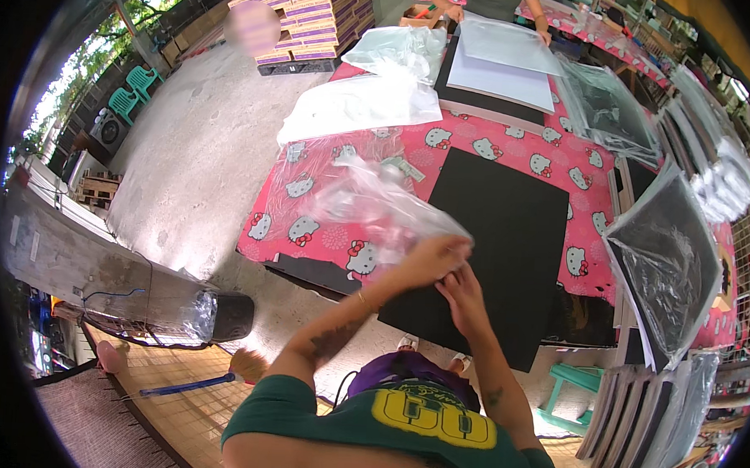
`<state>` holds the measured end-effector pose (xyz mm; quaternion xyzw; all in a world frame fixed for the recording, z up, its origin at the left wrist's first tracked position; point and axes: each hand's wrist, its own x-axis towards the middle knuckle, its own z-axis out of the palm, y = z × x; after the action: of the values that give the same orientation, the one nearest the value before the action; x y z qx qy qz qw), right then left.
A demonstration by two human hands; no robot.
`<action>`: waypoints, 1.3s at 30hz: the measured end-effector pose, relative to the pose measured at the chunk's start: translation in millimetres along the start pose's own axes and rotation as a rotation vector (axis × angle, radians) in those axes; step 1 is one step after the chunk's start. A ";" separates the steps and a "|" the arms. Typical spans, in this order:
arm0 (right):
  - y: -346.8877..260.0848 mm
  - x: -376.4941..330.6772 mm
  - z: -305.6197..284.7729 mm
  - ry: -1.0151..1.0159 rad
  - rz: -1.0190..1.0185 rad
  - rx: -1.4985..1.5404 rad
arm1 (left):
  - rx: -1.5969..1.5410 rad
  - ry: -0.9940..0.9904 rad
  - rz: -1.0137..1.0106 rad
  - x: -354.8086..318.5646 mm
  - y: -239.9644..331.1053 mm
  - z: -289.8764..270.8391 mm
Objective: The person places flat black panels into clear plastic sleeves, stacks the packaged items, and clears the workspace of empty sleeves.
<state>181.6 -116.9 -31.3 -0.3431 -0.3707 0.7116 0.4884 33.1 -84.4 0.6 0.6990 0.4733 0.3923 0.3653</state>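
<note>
Left hand, fingers curled closed, grips one clear plastic bag trailing toward ten o'clock. Right hand half-curled beside it, hold unclear. One black board beneath hands. Two green chairs, ten o'clock.

Single view, from the left fisheye on my head. It looked steeply down and forward, with my dark-green short-sleeved shirt close at the lower edge. My bare left hand and bare right hand sat near centre; the pink cat-patterned cloth spread beyond, and a tall stack of flat tan cartons stood well off near the top.
</note>
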 end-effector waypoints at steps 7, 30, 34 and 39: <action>3.0 -12.6 16.6 -0.109 0.213 -0.003 | -0.095 0.414 -0.306 -72.1 11.9 2.0; -185.7 -135.0 -53.9 0.448 -0.111 -1.994 | 0.876 -0.116 0.284 11.6 76.4 -3.2; -213.6 -178.4 -128.9 0.450 0.213 -1.814 | 1.114 0.100 0.528 -36.8 79.3 -53.8; -193.4 -203.0 -180.2 -0.114 -0.060 -1.186 | -0.411 -0.224 0.057 -82.5 84.3 -83.7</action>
<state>478.5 -227.0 72.9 -0.5076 -0.7401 0.3864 0.2128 -30.3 -175.0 93.8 0.6623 0.3200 0.4104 0.5390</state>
